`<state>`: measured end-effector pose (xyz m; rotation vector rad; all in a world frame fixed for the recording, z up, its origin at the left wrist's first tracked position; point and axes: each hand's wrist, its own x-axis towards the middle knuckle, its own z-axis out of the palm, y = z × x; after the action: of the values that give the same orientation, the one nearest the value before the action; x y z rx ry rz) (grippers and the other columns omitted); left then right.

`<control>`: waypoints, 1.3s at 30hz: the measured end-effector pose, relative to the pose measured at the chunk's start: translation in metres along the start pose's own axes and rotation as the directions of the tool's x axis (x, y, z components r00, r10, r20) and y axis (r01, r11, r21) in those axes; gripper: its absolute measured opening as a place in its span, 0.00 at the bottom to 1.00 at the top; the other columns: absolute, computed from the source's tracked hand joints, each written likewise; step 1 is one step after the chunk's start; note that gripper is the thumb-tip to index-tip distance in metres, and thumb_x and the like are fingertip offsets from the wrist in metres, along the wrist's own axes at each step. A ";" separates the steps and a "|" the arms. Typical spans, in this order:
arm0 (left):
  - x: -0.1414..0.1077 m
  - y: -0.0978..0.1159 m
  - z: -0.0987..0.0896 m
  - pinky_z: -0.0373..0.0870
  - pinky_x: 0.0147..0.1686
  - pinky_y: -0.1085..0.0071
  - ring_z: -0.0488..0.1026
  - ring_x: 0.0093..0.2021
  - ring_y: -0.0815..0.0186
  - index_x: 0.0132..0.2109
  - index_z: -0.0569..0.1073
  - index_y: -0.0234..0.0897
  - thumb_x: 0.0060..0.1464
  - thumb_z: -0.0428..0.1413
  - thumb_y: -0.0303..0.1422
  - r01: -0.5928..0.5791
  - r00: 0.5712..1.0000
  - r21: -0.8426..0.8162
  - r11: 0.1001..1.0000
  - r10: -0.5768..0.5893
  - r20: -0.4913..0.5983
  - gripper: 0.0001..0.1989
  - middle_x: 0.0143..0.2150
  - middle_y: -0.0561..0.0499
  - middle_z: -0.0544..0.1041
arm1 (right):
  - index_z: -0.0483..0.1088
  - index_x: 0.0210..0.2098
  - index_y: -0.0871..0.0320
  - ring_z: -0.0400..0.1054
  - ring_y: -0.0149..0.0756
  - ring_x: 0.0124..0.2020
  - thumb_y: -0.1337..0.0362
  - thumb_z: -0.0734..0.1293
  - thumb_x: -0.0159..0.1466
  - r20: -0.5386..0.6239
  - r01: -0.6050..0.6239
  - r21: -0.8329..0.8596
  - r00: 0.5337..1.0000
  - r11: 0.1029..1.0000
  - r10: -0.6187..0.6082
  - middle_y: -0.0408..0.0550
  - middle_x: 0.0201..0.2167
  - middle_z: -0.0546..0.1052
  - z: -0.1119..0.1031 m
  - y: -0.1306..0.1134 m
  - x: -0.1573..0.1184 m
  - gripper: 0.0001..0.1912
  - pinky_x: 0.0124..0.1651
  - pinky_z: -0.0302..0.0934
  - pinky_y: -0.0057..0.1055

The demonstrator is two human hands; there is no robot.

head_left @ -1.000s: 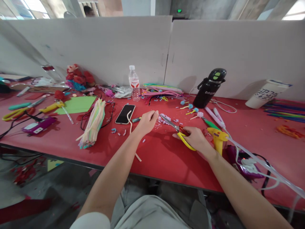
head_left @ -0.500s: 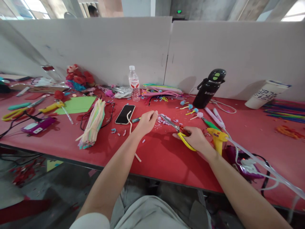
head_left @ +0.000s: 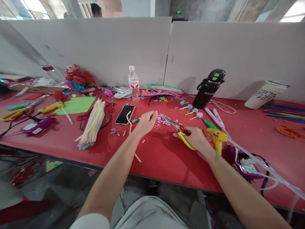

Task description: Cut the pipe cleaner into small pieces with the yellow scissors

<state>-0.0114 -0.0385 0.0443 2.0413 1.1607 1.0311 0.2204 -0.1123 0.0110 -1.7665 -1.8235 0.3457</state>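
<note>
My right hand point(head_left: 194, 137) grips a pair of scissors point(head_left: 183, 135) with yellow and red handles; the blades point up and left over small purple cut pieces point(head_left: 164, 120). Just left of the blade tips, my left hand point(head_left: 147, 121) is closed in a pinch; anything between its fingertips is too small or hidden to name. A cream pipe cleaner point(head_left: 130, 122) passes beneath my left forearm. Beside it lies a phone point(head_left: 124, 115) with a dark screen.
A bundle of pale pipe cleaners point(head_left: 93, 125) lies left. Behind stand a water bottle point(head_left: 134, 84) and a black flask point(head_left: 209, 89). On the right are a yellow glue gun point(head_left: 217, 138) and a leaning paper cup point(head_left: 264, 94). A white partition point(head_left: 107, 47) closes the back.
Both hands and the scissors stay in nearly the same place. The view shifts very slightly.
</note>
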 end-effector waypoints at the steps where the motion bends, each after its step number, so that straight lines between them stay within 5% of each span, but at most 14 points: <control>1: 0.000 -0.002 -0.002 0.53 0.25 0.72 0.57 0.23 0.71 0.26 0.61 0.36 0.60 0.40 0.44 -0.002 1.000 0.014 1.000 0.002 0.017 0.20 0.21 0.54 0.61 | 0.52 0.17 0.58 0.43 0.25 0.21 0.40 0.66 0.50 -0.018 0.001 -0.004 1.000 1.000 -0.001 0.38 0.17 0.51 0.001 0.002 0.000 0.30 0.20 0.39 0.25; 8: 0.001 -0.032 -0.023 0.47 0.21 0.71 0.55 0.17 0.71 0.17 0.62 0.36 0.49 0.51 0.36 0.085 0.947 0.332 0.939 -0.179 0.265 0.16 0.14 0.54 0.59 | 0.52 0.17 0.58 0.43 0.24 0.20 0.41 0.66 0.51 -0.089 0.014 -0.015 0.996 1.000 -0.016 0.38 0.16 0.51 -0.001 0.004 0.003 0.29 0.20 0.40 0.25; 12: 0.001 -0.038 -0.026 0.50 0.22 0.71 0.62 0.18 0.68 0.18 0.67 0.37 0.47 0.54 0.41 0.120 0.945 0.458 0.881 -0.243 0.220 0.16 0.17 0.50 0.67 | 0.53 0.17 0.58 0.44 0.25 0.20 0.41 0.66 0.51 -0.122 0.006 0.000 0.992 1.000 -0.006 0.38 0.16 0.52 -0.005 0.002 0.004 0.28 0.20 0.41 0.25; 17: 0.004 -0.029 -0.004 0.60 0.29 0.72 0.70 0.29 0.65 0.32 0.73 0.39 0.51 0.53 0.36 -0.001 0.977 0.316 0.949 -0.067 0.204 0.07 0.29 0.48 0.75 | 0.52 0.18 0.57 0.45 0.25 0.21 0.42 0.66 0.52 -0.163 -0.005 0.037 0.987 0.999 0.011 0.38 0.16 0.53 -0.008 0.001 0.004 0.28 0.21 0.42 0.25; 24: 0.016 -0.020 0.039 0.63 0.46 0.67 0.69 0.44 0.63 0.45 0.73 0.40 0.58 0.47 0.34 -0.340 0.918 0.322 0.884 0.238 0.316 0.13 0.43 0.46 0.71 | 0.50 0.18 0.57 0.44 0.25 0.21 0.39 0.65 0.51 -0.170 0.000 0.046 0.985 0.999 0.007 0.38 0.16 0.53 -0.007 -0.004 0.004 0.30 0.21 0.41 0.25; 30: 0.020 -0.029 0.051 0.63 0.46 0.66 0.67 0.45 0.63 0.45 0.73 0.40 0.60 0.46 0.36 -0.406 0.893 0.416 0.813 0.258 0.368 0.14 0.43 0.46 0.68 | 0.51 0.18 0.58 0.45 0.25 0.21 0.40 0.66 0.50 -0.148 0.002 0.090 0.989 0.996 0.011 0.38 0.17 0.53 -0.005 -0.001 0.005 0.30 0.21 0.42 0.23; 39: 0.019 -0.031 0.056 0.63 0.44 0.66 0.66 0.44 0.63 0.42 0.72 0.39 0.58 0.49 0.37 -0.367 0.908 0.433 0.823 0.216 0.360 0.11 0.43 0.48 0.68 | 0.50 0.18 0.58 0.44 0.25 0.22 0.41 0.68 0.50 -0.152 0.000 0.087 0.988 0.996 0.013 0.37 0.18 0.52 -0.002 0.000 0.005 0.30 0.21 0.41 0.23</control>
<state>0.0278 -0.0128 -0.0030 2.7416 1.0377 0.5487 0.2218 -0.1083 0.0140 -1.6921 -1.6711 0.2801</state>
